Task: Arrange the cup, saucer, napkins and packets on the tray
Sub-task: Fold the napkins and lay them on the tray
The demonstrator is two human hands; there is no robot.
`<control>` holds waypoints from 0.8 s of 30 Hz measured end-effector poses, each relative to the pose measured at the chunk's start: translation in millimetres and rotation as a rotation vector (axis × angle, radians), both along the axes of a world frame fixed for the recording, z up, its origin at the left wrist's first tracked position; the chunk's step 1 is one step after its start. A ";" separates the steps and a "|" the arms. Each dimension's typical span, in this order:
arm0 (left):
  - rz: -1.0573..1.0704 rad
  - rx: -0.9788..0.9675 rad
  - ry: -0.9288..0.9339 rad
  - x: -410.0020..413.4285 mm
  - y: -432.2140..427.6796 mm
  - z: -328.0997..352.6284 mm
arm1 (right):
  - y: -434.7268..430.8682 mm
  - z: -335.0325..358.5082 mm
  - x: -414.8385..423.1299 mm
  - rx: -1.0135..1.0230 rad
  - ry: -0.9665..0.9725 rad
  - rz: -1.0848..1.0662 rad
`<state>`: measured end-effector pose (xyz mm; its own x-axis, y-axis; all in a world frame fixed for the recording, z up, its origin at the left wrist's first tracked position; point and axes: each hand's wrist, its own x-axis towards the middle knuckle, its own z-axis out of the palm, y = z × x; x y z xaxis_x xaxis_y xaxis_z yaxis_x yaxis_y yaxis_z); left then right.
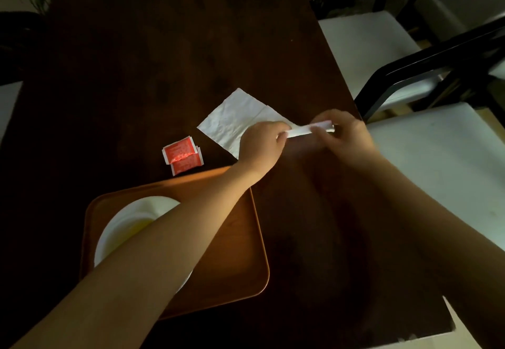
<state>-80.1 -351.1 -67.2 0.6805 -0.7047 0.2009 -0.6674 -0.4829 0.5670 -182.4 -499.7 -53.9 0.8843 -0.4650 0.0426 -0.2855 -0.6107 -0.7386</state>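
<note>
Two hands meet above the dark tabletop (153, 69), each pinching one end of a folded white napkin (310, 129) held as a narrow strip; the left hand (259, 147) has its fingers closed on the strip's left end, and the right hand (343, 134) has its fingers closed on the right end. A second napkin (235, 119) lies flat and unfolded on the tabletop just behind the left hand, partly hidden by it. Two red packets (182, 155) lie overlapping on the tabletop, left of the flat napkin and just beyond the far edge of the orange tray (237, 253); the tray sits nearer the person — a white saucer (125, 225) rests on its left part, largely covered by the left forearm. Whether a cup stands on the saucer cannot be told. White chair seats (363, 45) stand to the right of the tabletop.
</note>
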 end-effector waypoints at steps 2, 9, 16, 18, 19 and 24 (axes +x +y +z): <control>0.112 -0.122 0.254 -1.8 8.8 14.3 | -2.4 20.0 4.4 0.195 0.007 -0.020; 0.313 -0.384 0.819 -30.5 69.8 54.2 | 20.5 63.8 23.9 0.437 0.005 0.086; 0.578 -0.197 0.597 -95.0 131.2 41.3 | 87.2 35.7 35.6 0.222 0.184 0.262; 0.607 -0.118 0.541 -110.3 140.6 32.3 | 105.5 19.7 36.3 0.178 0.226 0.302; 0.610 -0.083 0.522 -115.8 143.9 27.4 | 113.4 12.4 36.5 0.163 0.243 0.318; 0.651 -0.005 0.497 -126.0 155.6 13.7 | 137.6 -13.6 36.1 0.094 0.245 0.282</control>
